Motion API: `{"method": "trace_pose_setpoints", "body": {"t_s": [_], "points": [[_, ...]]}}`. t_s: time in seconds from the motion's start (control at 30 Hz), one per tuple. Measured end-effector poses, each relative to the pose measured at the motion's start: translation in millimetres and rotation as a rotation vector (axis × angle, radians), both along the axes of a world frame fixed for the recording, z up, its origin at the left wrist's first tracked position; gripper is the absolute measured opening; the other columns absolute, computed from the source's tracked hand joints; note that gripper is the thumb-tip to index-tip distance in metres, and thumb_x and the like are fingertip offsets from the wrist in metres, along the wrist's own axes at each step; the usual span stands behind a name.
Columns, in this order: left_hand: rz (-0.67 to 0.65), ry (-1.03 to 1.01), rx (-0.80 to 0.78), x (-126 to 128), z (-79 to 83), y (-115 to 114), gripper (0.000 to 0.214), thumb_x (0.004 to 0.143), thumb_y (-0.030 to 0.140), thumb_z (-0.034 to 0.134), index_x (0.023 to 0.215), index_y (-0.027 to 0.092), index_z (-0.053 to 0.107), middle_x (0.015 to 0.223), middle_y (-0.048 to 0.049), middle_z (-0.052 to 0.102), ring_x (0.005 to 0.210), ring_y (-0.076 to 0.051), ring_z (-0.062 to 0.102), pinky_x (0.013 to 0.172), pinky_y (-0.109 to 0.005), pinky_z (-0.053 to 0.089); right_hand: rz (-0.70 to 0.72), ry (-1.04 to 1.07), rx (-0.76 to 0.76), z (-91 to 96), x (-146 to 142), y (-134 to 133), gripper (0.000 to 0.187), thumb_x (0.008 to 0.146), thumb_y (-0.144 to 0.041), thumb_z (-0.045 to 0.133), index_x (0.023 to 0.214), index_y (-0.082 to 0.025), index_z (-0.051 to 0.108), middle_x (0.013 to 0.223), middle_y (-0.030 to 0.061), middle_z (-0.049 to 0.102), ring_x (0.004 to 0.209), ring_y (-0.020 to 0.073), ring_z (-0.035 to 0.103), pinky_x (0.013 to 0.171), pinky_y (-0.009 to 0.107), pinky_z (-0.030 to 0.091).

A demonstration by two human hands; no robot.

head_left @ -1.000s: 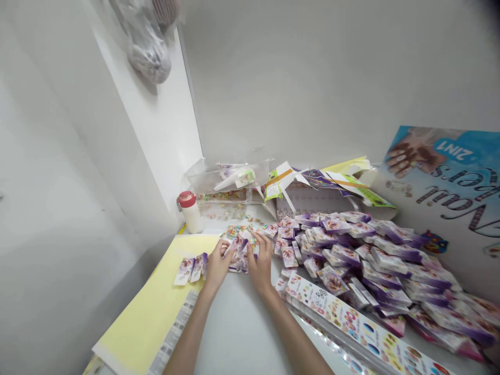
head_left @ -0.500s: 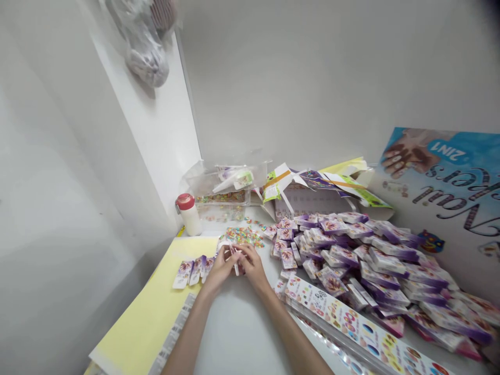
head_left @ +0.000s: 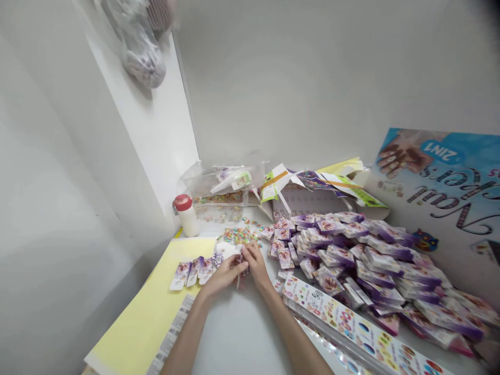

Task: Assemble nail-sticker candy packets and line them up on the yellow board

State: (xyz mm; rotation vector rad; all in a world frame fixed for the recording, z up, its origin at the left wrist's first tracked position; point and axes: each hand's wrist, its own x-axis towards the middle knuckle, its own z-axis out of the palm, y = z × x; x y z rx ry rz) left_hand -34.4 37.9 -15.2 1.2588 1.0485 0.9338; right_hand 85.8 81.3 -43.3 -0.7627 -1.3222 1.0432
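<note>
My left hand [head_left: 224,275] and my right hand [head_left: 255,265] meet over the white tabletop, pinching a small white-and-purple card packet [head_left: 226,251] between them. A thin white strip [head_left: 238,280] hangs down below my fingers. Left of my left hand, several matching packets [head_left: 191,273] lie in a row on a pale yellow sheet [head_left: 156,307]. Just beyond my hands is a scatter of tiny multicoloured pieces [head_left: 238,235]. A large heap of purple-and-white packets [head_left: 363,255] sits to the right of my right hand.
A red-capped white bottle [head_left: 186,214] and a clear plastic box [head_left: 219,187] stand at the back by the wall. Behind the heap are an open cardboard carton [head_left: 304,195] and a blue nail poster [head_left: 441,177]. Long printed sticker sheets [head_left: 351,325] lie front right.
My hands have come together around the packet and shifted slightly left. The packet row on the yellow sheet has grown, and the view has drifted slightly.
</note>
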Motion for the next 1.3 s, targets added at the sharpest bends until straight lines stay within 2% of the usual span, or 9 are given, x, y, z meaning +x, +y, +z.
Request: {"method": "trace_pose_setpoints", "body": {"t_s": [0.13,0.27,0.43,0.5,0.73,0.83,0.97,1.17,1.3], "points": [[0.051,0.048,0.012,0,-2.2,2,0.047,0.073,0.055,0.061,0.094,0.013,0.063,0.078,-0.004,0.06,0.065,-0.015,0.057,0.054,-0.026,0.051,0.037,0.065,-0.058,-2.6,-1,3,0.04,0.078,-0.051,0.058,0.054,-0.019,0.054,0.074,0.0006,0.045,0.074,0.0162,0.044,0.074,0.028,0.036],[0.12,0.103,0.076,-11,-5.3,9,0.042,0.071,0.053,0.064,0.079,0.012,0.062,0.066,-0.0008,0.058,0.056,-0.013,0.053,0.053,-0.023,0.043,0.109,0.166,-0.183,-12.1,-1,10,0.042,0.076,-0.055,0.056,0.055,-0.019,0.056,0.066,-0.0001,0.046,0.061,0.0141,0.043,0.06,0.027,0.036],[0.203,0.18,0.218,-21,-1.0,11,0.033,0.073,0.044,0.065,0.086,0.014,0.061,0.068,0.0014,0.058,0.063,-0.014,0.052,0.059,-0.022,0.039,0.227,0.307,-0.312,-15.3,3,12,0.027,0.068,-0.043,0.066,0.083,-0.02,0.065,0.059,-0.0033,0.047,0.05,0.0117,0.041,0.049,0.024,0.033],[0.205,0.202,0.256,-20,2.0,8,0.028,0.072,0.041,0.066,0.082,0.015,0.062,0.07,0.0013,0.059,0.065,-0.014,0.053,0.06,-0.022,0.038,0.26,0.357,-0.335,-11.2,5,10,0.031,0.062,-0.034,0.07,0.09,-0.022,0.064,0.063,-0.0035,0.05,0.052,0.0118,0.045,0.05,0.023,0.035],[0.208,0.269,0.316,-13,9.8,-1,0.052,0.072,0.037,0.067,0.118,0.022,0.046,0.056,0.0089,0.048,0.052,-0.013,0.049,0.053,-0.021,0.036,0.365,0.452,-0.418,4.4,6,-1,0.033,0.061,-0.027,0.066,0.093,-0.024,0.057,0.078,0.0007,0.062,0.061,0.0162,0.056,0.054,0.026,0.041],[0.148,0.297,0.36,-11,12.0,-4,0.041,0.075,0.039,0.063,0.112,0.023,0.055,0.067,0.0038,0.055,0.066,-0.015,0.055,0.06,-0.022,0.041,0.419,0.491,-0.471,5.0,6,-3,0.041,0.058,-0.02,0.065,0.099,-0.026,0.056,0.076,-0.0008,0.064,0.058,0.0152,0.055,0.054,0.026,0.041],[0.149,0.343,0.4,-14,10.5,-2,0.028,0.077,0.04,0.061,0.097,0.021,0.062,0.066,0.0035,0.053,0.065,-0.015,0.052,0.06,-0.022,0.039,0.445,0.527,-0.489,0.9,4,-2,0.034,0.056,-0.02,0.072,0.089,-0.023,0.062,0.072,-0.0007,0.065,0.056,0.0141,0.056,0.055,0.025,0.041],[0.214,0.369,0.415,-22,6.2,2,0.03,0.075,0.041,0.062,0.097,0.02,0.06,0.06,0.0058,0.049,0.058,-0.013,0.048,0.058,-0.022,0.037,0.435,0.503,-0.449,-4.2,0,1,0.026,0.063,-0.038,0.076,0.078,-0.018,0.068,0.078,0.0035,0.067,0.069,0.0154,0.06,0.064,0.028,0.045],[0.178,0.365,0.373,-23,6.2,2,0.04,0.075,0.04,0.062,0.11,0.022,0.055,0.061,0.0062,0.051,0.059,-0.014,0.051,0.059,-0.022,0.038,0.404,0.459,-0.435,-6.2,0,3,0.027,0.061,-0.033,0.08,0.081,-0.02,0.069,0.077,0.0013,0.066,0.064,0.013,0.058,0.059,0.025,0.043]]}}
